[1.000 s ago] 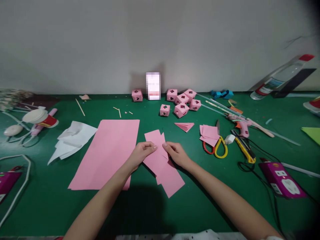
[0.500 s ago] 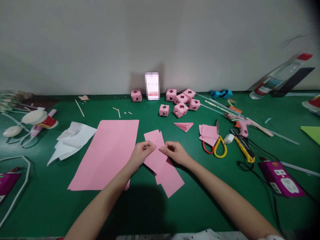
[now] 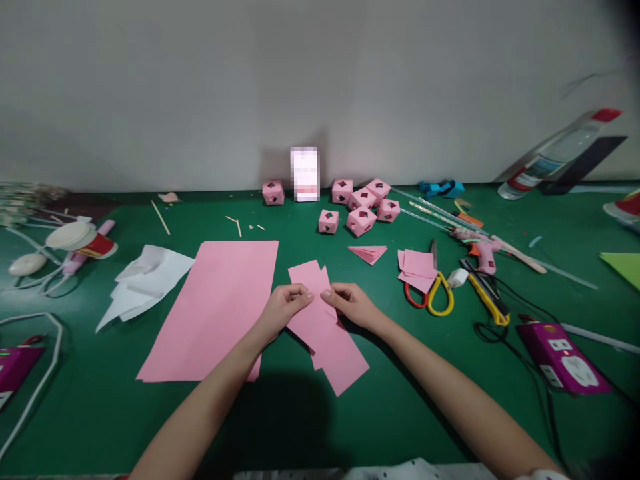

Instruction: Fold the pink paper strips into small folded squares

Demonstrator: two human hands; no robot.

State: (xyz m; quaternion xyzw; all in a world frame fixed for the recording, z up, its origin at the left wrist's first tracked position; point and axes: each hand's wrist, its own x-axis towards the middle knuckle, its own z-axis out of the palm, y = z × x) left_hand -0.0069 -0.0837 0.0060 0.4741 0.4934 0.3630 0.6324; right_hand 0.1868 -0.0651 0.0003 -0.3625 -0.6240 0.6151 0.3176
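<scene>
Several long pink paper strips [image 3: 325, 333] lie fanned in a pile on the green table [image 3: 100, 413], just right of a large pink sheet [image 3: 215, 307]. My left hand [image 3: 286, 308] pinches the left edge of the top strip with curled fingers. My right hand [image 3: 350, 303] pinches the same strip from the right, its fingertips almost meeting those of the left hand.
Several pink paper cubes [image 3: 361, 203] stand near the wall. A stack of small pink squares [image 3: 419, 267] lies on scissors [image 3: 433, 297]; beside them are a folded pink triangle [image 3: 369, 252], a glue gun [image 3: 483, 253], a power strip [image 3: 563, 357], white paper [image 3: 145, 277] and a cup [image 3: 83, 239].
My fingertips have shifted slightly along the top strip, which slid a little over the pile. Nothing else on the table has moved.
</scene>
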